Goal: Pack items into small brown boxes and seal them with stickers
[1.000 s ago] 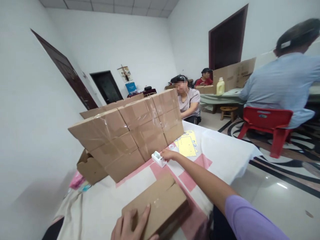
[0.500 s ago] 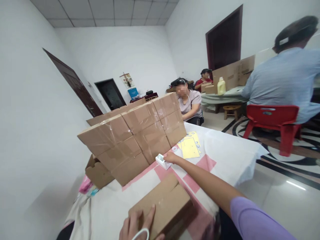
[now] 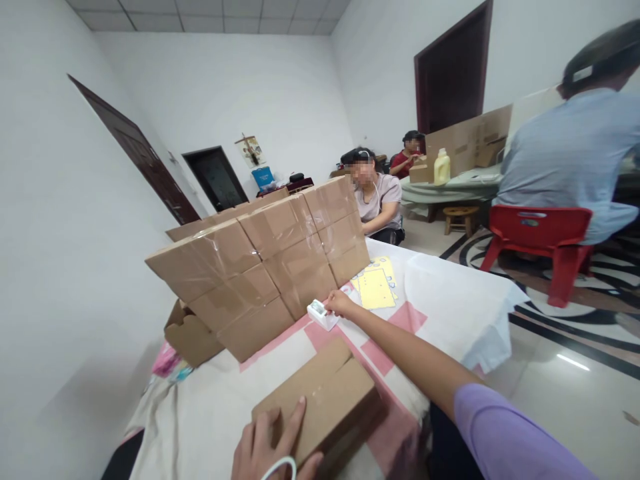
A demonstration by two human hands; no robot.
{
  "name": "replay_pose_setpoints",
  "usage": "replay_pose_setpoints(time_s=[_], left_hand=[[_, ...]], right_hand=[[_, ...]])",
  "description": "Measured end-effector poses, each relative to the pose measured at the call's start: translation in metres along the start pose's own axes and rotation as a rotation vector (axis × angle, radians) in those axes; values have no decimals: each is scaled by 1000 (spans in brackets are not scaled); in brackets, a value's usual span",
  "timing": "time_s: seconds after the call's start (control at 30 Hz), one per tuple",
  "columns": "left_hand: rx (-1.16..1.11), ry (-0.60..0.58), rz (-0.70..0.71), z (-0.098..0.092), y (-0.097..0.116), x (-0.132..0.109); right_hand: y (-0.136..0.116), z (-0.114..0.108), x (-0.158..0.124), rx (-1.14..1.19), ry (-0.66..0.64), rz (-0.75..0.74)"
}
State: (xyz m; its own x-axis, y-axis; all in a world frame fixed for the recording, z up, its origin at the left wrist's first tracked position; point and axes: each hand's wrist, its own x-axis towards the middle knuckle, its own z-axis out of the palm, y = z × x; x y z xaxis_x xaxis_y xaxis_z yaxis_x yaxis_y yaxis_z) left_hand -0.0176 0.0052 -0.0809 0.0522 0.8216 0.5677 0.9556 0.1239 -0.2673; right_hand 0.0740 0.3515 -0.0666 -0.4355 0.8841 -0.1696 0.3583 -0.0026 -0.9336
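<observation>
A closed brown cardboard box (image 3: 320, 393) lies on the cloth-covered table close to me. My left hand (image 3: 273, 440) rests on its near left side, fingers spread over the top and the thumb at the near edge, with a white loop at the wrist. Farther forward, my right hand (image 3: 340, 303) reaches to a small white holder (image 3: 321, 315) at the foot of the stacked boxes. Its fingers are pressed together at the holder's right side; whatever is between them is too small to make out.
A wall of taped cardboard boxes (image 3: 280, 267) spans the table's far left. Beside it lie an open box (image 3: 193, 337) and a yellow sheet (image 3: 376, 285). A person (image 3: 377, 200) sits beyond; another sits on a red chair (image 3: 540, 227) at the right.
The view has shifted slightly. My right hand's fingers have lifted a little at the white holder. My left hand stays on the box.
</observation>
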Motion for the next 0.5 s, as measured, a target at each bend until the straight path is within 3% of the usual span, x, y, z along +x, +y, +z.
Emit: replay_pose_setpoints(time_s=[0.33,0.5], left_hand=[[-62,-14,-24,-11,3,2],[-63,-32,28,-22,3,7]], right_hand=[[14,7,0,234,13,-42],[19,12,-5,323,65,-93]])
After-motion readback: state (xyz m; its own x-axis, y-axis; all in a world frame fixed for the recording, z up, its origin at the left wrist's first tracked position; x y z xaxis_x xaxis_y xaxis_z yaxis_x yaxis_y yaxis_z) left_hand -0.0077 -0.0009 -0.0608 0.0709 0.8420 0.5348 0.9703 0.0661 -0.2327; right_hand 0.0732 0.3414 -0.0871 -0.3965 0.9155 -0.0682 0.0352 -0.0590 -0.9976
